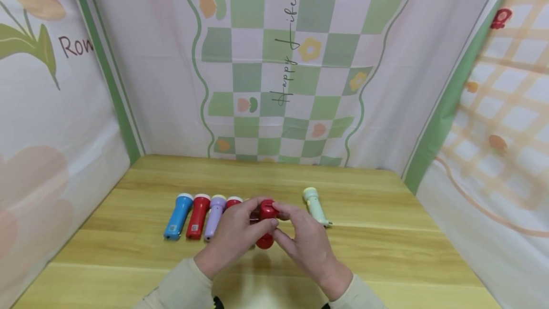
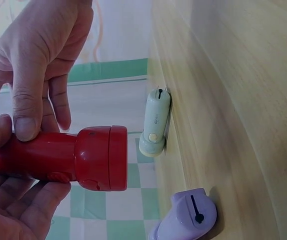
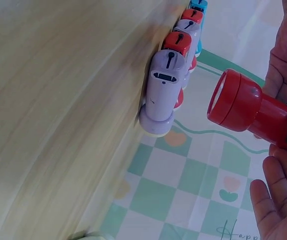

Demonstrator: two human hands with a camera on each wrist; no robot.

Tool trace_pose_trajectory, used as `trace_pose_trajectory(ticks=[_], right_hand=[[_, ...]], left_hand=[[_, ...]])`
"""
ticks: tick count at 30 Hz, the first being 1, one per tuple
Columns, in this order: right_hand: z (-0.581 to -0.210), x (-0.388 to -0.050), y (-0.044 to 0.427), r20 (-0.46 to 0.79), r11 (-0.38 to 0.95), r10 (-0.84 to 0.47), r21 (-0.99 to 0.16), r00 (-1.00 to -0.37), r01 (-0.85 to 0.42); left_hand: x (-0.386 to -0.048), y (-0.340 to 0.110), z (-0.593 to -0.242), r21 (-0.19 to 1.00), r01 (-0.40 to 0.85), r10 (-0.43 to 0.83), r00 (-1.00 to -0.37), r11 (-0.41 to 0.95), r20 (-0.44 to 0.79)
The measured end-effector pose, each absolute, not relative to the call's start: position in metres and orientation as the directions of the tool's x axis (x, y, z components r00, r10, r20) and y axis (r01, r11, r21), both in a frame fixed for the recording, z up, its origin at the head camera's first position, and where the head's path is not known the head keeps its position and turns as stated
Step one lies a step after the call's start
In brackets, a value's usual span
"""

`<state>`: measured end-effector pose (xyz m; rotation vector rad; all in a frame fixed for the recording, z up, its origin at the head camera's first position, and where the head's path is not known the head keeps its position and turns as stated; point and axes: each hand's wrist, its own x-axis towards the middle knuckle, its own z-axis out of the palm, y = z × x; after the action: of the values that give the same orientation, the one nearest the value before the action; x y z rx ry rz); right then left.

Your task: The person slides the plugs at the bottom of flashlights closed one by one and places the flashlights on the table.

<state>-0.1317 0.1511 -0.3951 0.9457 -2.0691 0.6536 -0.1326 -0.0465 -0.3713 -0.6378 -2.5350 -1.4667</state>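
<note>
A red flashlight (image 1: pixel 266 241) is held above the table between both hands, its wide head pointing down at the tabletop. My left hand (image 1: pixel 235 230) grips its body, with the thumb lying across it. The fingertips of my right hand (image 1: pixel 306 242) pinch it near the tail end. In the left wrist view the flashlight (image 2: pixel 96 159) shows a raised button on its body. Part of its pale lens face shows on the flashlight (image 3: pixel 233 100) in the right wrist view. Fingers hide much of the tail end.
Left of the hands lie a blue flashlight (image 1: pixel 177 217), a red one (image 1: pixel 198 216), a purple one (image 1: pixel 215 216) and others in a row, partly hidden. A pale green flashlight (image 1: pixel 315 206) lies to the right, prongs out. Printed curtains surround the wooden table (image 1: pixel 386 252).
</note>
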Motion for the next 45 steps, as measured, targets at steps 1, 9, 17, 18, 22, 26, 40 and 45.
trace_pose_trajectory(ticks=[1, 9, 17, 18, 22, 26, 40, 45], right_hand=[[-0.3948, -0.1317, 0.151, 0.801, 0.595, -0.405, -0.135, -0.441, -0.792], [-0.3935, -0.1305, 0.1515, 0.795, 0.587, -0.398, -0.162, -0.457, -0.794], [-0.3912, -0.129, 0.1515, 0.791, 0.566, -0.399, -0.186, -0.464, -0.803], [-0.391, -0.1289, 0.1514, 0.792, 0.564, -0.398, -0.187, -0.464, -0.804], [-0.3908, -0.1292, 0.1511, 0.794, 0.56, -0.394, -0.192, -0.463, -0.806], [-0.391, -0.1294, 0.1512, 0.794, 0.554, -0.392, -0.2, -0.465, -0.808], [-0.3896, -0.1277, 0.1509, 0.792, 0.537, -0.389, -0.219, -0.47, -0.814], [-0.3886, -0.1271, 0.1508, 0.79, 0.533, -0.389, -0.225, -0.473, -0.815]], left_hand=[[-0.1324, -0.0463, -0.3708, 0.794, 0.426, 0.288, -0.901, 0.434, 0.325], [-0.1316, -0.0455, -0.3694, 0.784, 0.433, 0.293, -0.897, 0.444, 0.33], [-0.1301, -0.0453, -0.3693, 0.774, 0.454, 0.294, -0.888, 0.442, 0.353], [-0.1302, -0.0453, -0.3695, 0.77, 0.46, 0.293, -0.885, 0.442, 0.361], [-0.1306, -0.0452, -0.3697, 0.764, 0.468, 0.295, -0.881, 0.444, 0.369], [-0.1305, -0.0454, -0.3694, 0.765, 0.468, 0.297, -0.881, 0.442, 0.368], [-0.1302, -0.0461, -0.3682, 0.769, 0.449, 0.297, -0.891, 0.455, 0.344], [-0.1303, -0.046, -0.3684, 0.774, 0.449, 0.3, -0.89, 0.446, 0.343]])
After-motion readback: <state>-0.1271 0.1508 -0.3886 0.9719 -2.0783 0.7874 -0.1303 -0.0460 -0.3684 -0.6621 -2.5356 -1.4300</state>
